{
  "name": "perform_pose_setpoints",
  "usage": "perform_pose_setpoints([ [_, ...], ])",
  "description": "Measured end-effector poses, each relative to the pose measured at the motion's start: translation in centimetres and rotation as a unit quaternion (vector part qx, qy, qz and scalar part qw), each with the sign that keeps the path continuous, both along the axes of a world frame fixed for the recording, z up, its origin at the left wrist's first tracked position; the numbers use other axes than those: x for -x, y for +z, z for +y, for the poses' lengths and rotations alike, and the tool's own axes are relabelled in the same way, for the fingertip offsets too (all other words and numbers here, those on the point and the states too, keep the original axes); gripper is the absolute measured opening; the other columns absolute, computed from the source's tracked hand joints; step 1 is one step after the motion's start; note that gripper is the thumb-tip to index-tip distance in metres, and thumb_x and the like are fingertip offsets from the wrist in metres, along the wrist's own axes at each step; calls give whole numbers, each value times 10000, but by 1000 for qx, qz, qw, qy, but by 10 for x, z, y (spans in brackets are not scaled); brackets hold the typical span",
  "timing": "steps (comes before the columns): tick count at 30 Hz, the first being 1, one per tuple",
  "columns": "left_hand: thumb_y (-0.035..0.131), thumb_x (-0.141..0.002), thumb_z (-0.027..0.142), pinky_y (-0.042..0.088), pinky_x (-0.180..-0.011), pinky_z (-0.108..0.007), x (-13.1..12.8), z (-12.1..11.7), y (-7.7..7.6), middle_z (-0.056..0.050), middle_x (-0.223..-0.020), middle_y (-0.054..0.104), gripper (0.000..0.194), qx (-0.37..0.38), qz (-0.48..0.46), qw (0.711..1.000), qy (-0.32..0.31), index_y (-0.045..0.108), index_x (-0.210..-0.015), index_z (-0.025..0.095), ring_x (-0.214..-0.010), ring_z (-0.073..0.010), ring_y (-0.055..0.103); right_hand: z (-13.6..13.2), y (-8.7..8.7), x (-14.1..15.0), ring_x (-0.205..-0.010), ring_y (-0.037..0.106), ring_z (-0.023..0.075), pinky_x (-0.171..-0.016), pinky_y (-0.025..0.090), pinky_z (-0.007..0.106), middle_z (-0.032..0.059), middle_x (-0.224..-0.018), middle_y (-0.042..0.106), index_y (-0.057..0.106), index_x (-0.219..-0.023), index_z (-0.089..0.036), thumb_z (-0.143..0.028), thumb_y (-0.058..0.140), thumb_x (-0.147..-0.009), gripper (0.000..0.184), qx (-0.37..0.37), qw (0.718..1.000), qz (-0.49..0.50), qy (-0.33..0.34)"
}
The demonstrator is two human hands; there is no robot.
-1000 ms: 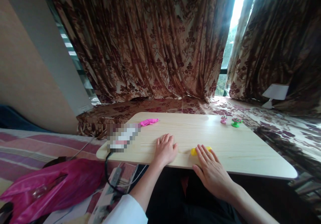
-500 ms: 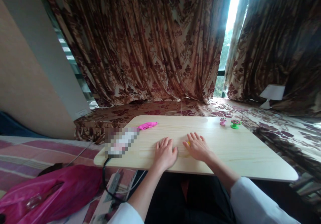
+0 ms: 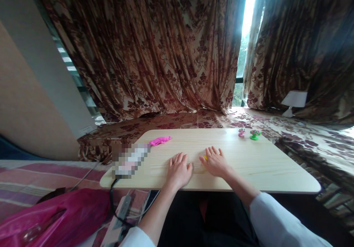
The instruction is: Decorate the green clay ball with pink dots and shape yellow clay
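Palm down on the pale wooden table (image 3: 243, 169), my right hand (image 3: 215, 162) has its fingers stretched out. A small yellow piece (image 3: 205, 158) peeks out beneath its thumb side; the rest is hidden under the palm. My left hand (image 3: 178, 169) lies flat on the tabletop to the left, fingers extended, with nothing visible in it. Beyond it, a soft-looking bright pink strip (image 3: 160, 141) rests near the far left edge. Two small mushroom-like figures, one pink (image 3: 241, 132) and one green with a dotted top (image 3: 254, 135), stand at the far right.
A blurred-out item (image 3: 132, 160) with a black cable occupies the table's left side. A magenta bag (image 3: 63, 214) and a power strip (image 3: 123, 206) lie on the striped bed at left. Behind the table are a patterned ledge, curtains (image 3: 166, 55) and a white lamp (image 3: 294, 98).
The camera view has turned slightly right, so everything sits a little further left. Both hands stay flat on the table, and slightly more of the yellow piece shows.
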State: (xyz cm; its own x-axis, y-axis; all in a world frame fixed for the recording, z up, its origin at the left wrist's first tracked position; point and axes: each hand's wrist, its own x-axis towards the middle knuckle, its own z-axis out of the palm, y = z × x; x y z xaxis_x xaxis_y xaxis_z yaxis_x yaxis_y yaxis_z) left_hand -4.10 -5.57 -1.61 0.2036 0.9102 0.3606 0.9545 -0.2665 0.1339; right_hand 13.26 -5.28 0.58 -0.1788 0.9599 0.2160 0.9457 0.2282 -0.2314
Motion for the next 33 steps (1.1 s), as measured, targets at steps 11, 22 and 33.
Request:
perform_pose_setpoints([
  [11, 450, -819, 340, 199, -1047, -437, -26, 14, 4, -59, -1333, 444, 442, -23, -98, 993, -57, 446, -1246, 228, -1266, -214, 313, 25, 4, -82, -1113, 510, 188, -950, 387, 320, 62, -1231, 550, 559, -1170, -164, -253, 426, -816, 389, 12, 991, 109, 72],
  [22, 599, -728, 297, 213, -1003, -468, -27, 12, 29, 4, -954, 624, 243, -24, -117, 971, -206, 645, -965, 313, -978, -204, 506, -12, -15, -69, -979, 503, 216, -868, 392, 372, 48, -1002, 599, 649, -994, -261, -268, 590, -748, 254, -111, 981, 138, 75],
  [33, 412, -837, 364, 174, -1052, -452, -25, 2, 31, -56, -1323, 433, 487, 28, -65, 980, -183, 370, -1311, 261, -1222, -222, 353, -31, -6, -57, -1310, 235, 201, -1061, 194, 424, 67, -1416, 317, 318, -1358, -180, -297, 343, -881, 492, -39, 992, 9, 120],
])
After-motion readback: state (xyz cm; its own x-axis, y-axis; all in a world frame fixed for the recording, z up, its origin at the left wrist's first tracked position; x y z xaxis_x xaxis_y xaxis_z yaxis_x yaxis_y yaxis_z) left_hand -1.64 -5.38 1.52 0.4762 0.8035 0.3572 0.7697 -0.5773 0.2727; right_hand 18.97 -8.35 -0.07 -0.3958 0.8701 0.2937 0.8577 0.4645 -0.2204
